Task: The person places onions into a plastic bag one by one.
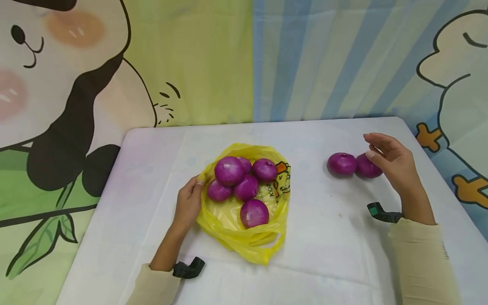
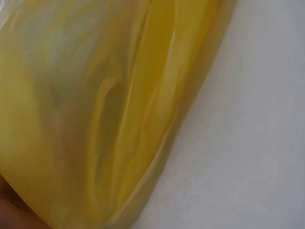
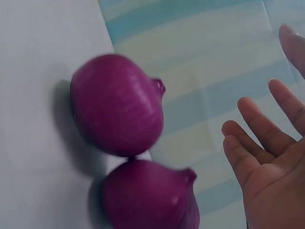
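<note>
A yellow plastic bag [image 1: 225, 235] lies with its mouth spread wide on the table, several purple onions [image 1: 254, 213] inside it. My left hand [image 1: 188, 201] grips the bag's left rim, thumb over the edge; the left wrist view is filled mostly by the bag's creased side [image 2: 109, 119]. Two more purple onions stand side by side at the right: the left one [image 1: 342, 164] and the right one [image 1: 367, 165]. Over the right one is my right hand [image 1: 394, 163], fingers spread and holding nothing. In the right wrist view the open palm [image 3: 281, 181] appears beside both onions.
The white table [image 1: 312, 254] ends at a back edge against a printed cloth [image 1: 324, 55]. Black wrist cameras [image 1: 384, 213] jut from both wrists. One bag handle points toward the table's front.
</note>
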A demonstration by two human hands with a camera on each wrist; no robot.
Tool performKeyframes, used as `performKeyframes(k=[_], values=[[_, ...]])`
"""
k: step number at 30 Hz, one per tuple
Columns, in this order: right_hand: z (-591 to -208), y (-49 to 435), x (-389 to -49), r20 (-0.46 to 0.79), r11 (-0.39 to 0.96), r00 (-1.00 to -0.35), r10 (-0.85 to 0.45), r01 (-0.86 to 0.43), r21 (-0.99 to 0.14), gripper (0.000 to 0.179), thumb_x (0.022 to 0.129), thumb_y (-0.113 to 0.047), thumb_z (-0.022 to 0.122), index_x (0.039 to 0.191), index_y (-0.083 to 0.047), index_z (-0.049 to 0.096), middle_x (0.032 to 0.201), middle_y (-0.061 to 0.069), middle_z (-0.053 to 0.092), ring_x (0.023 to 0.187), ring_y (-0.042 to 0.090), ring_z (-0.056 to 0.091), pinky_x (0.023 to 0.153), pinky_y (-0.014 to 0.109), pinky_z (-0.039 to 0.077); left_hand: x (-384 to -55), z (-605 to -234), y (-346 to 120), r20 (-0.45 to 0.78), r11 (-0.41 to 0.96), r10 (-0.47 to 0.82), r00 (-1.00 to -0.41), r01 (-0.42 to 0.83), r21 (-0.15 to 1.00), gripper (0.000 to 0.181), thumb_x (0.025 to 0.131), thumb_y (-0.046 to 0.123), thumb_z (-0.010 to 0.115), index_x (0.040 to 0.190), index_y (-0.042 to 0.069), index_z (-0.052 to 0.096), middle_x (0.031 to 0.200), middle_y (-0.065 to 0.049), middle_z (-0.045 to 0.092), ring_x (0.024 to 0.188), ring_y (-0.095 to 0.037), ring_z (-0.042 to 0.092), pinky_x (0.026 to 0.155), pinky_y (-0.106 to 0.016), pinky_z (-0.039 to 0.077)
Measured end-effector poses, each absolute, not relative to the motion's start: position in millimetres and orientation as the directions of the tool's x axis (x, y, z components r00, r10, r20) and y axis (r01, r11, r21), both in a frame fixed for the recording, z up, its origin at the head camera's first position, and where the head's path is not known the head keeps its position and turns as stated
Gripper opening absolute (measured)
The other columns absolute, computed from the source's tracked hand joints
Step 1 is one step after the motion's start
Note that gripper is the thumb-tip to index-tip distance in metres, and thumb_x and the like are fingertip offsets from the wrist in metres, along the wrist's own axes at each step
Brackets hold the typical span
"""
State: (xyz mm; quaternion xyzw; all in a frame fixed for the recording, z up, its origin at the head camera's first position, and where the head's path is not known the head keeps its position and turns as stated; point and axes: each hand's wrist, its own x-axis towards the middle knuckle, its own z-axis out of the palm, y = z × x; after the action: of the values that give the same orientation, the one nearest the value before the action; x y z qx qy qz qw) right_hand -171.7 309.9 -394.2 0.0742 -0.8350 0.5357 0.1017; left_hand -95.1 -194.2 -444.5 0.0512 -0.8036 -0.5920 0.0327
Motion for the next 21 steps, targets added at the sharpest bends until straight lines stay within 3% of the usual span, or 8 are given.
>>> performKeyframes(k=[9, 15, 21], values=[[-407.9, 344.5, -169.8, 0.142, 0.464, -0.985, 0.093, -0.083, -0.882, 0.052, 0.096, -0.018, 0.063, 0.145, -0.019, 0.047, 0.141, 0.001, 0.051, 0.13, 0.013, 0.044, 0.091, 0.007, 0.04, -94.8, -445.4, -195.5, -0.005, 0.29, -0.112, -0.994, -0.037, 0.956, 0.04, 0.106, 0.026, 0.038, 0.134, 0.003, 0.056, 0.131, -0.01, 0.058, 0.124, -0.02, 0.05, 0.104, -0.036, 0.042], [-416.2, 351.6, -170.2, 0.102, 0.498, -0.988, 0.115, -0.032, -0.867, 0.055, 0.095, -0.021, 0.064, 0.147, -0.019, 0.044, 0.145, 0.001, 0.047, 0.134, 0.013, 0.039, 0.097, 0.008, 0.035, -94.7, -444.9, -196.0, 0.006, 0.278, -0.114, -0.993, -0.026, 0.96, 0.039, 0.106, 0.025, 0.039, 0.132, 0.003, 0.057, 0.128, -0.01, 0.059, 0.121, -0.019, 0.052, 0.102, -0.035, 0.043], [-423.5, 356.9, -174.8, 0.061, 0.514, -0.99, 0.131, 0.015, -0.858, 0.06, 0.097, -0.026, 0.062, 0.151, -0.029, 0.036, 0.153, -0.001, 0.036, 0.141, 0.014, 0.028, 0.108, 0.016, 0.025, -94.6, -443.1, -197.1, 0.0, 0.279, -0.117, -0.993, -0.033, 0.96, 0.039, 0.105, 0.024, 0.039, 0.133, 0.002, 0.056, 0.128, -0.011, 0.059, 0.12, -0.022, 0.053, 0.101, -0.038, 0.044]])
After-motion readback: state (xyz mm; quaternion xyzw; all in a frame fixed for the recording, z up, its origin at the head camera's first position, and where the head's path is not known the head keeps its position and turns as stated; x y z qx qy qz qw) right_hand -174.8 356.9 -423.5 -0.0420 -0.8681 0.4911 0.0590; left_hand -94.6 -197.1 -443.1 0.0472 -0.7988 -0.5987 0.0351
